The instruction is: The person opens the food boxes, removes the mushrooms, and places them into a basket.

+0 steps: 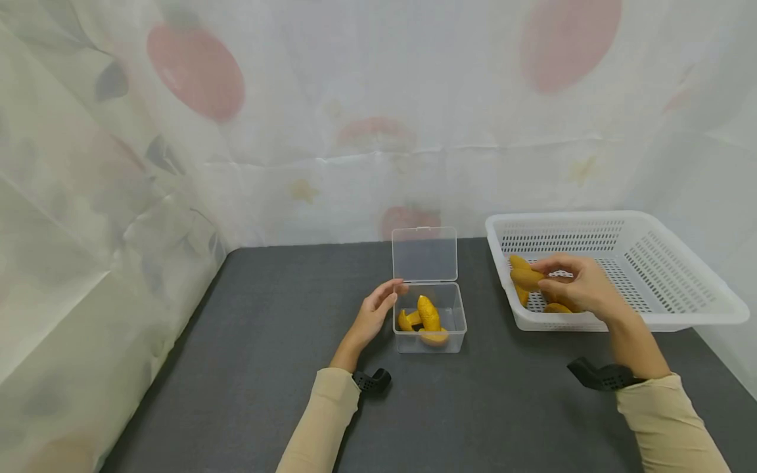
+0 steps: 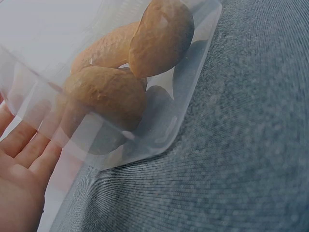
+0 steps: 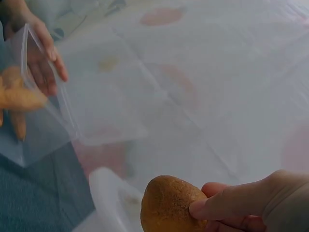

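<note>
A clear plastic box (image 1: 451,341) stands on the dark table with its lid (image 1: 424,256) raised at the back. Several yellow-brown mushroom-shaped pieces (image 1: 428,314) lie in it. My left hand (image 1: 371,316) rests at the box's back left corner; in the left wrist view its fairly straight fingers (image 2: 36,147) lie along the clear wall. Over the left part of a white basket, my right hand (image 1: 582,286) pinches a mushroom (image 3: 169,205) between thumb and fingers. More mushrooms (image 1: 558,307) lie under that hand in the basket, partly hidden by it.
The white slotted basket (image 1: 680,276) stands at the right, reaching past the table's right edge. A pale printed curtain (image 1: 307,98) hangs behind the dark table (image 1: 284,315) and along its left side. The clear box stands left of the basket.
</note>
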`<action>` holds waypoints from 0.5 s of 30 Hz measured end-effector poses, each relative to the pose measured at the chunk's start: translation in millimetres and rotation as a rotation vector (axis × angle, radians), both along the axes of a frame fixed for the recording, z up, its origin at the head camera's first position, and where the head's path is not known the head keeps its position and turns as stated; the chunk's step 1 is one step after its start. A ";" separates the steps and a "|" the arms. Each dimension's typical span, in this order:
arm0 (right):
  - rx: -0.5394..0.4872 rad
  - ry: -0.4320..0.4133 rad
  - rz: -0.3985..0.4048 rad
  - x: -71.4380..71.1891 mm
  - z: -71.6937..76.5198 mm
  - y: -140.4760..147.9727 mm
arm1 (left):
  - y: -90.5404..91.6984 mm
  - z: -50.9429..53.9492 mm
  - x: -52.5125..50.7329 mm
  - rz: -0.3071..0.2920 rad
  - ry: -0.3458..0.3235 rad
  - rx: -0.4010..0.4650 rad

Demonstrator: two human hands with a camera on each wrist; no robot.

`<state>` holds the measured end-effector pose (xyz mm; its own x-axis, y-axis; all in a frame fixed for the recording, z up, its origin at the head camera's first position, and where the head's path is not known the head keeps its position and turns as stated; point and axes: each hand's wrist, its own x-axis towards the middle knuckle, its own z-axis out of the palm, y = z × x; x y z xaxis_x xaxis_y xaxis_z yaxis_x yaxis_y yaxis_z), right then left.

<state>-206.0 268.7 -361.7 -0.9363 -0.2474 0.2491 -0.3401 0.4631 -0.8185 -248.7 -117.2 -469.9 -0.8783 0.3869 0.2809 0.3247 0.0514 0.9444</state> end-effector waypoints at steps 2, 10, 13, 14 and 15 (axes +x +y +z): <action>0.037 0.009 -0.020 -1.6 -3.1 4.7 | 0.1 0.8 0.1 -0.002 0.000 0.001; 0.204 -0.101 -0.135 -11.1 -11.8 16.0 | 0.2 1.4 0.7 0.007 -0.008 -0.015; 0.252 -0.133 -0.151 -14.6 -14.3 19.9 | 0.6 1.4 0.4 0.006 -0.006 -0.010; 0.257 -0.148 -0.151 -15.4 -14.9 21.1 | 0.7 1.1 0.0 0.004 -0.005 -0.007; 0.255 -0.159 -0.149 -16.2 -15.7 22.5 | 0.9 0.9 -0.3 0.003 -0.004 -0.007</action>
